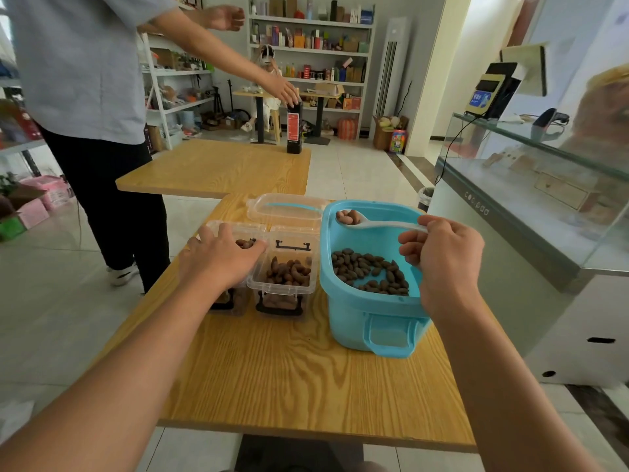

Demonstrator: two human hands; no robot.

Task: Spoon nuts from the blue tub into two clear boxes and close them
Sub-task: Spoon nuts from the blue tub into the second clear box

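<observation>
The spoon (377, 223) is loaded with a few nuts (347, 217) and hangs over the far side of the blue tub (371, 311), its long axis running nearly level from the bowl at the left to the handle at the right. The right hand (442, 257) pinches that handle end with curled fingers. The two clear boxes (282, 281) lie to the left of the tub, side by side and touching it, so the coming move looks like a short carry leftward across the tub's rim. The box next to the tub already holds a good layer of nuts; the left hand (221, 260) rests spread over the top of the farther box, steadying it and hiding most of what is inside. Both lids stand open toward the far edge, and a third clear lid (286, 207) lies behind them. More nuts remain on the tub's floor.

All this sits on the far half of a wooden table (289, 379), the tub toward its right edge. Beyond it stands a second table (218, 168) with a dark bottle (294, 131) at its far corner, touched by another person's hand (284, 92). Shelves of goods line the back wall, and a glass counter (531, 185) runs along the right.
</observation>
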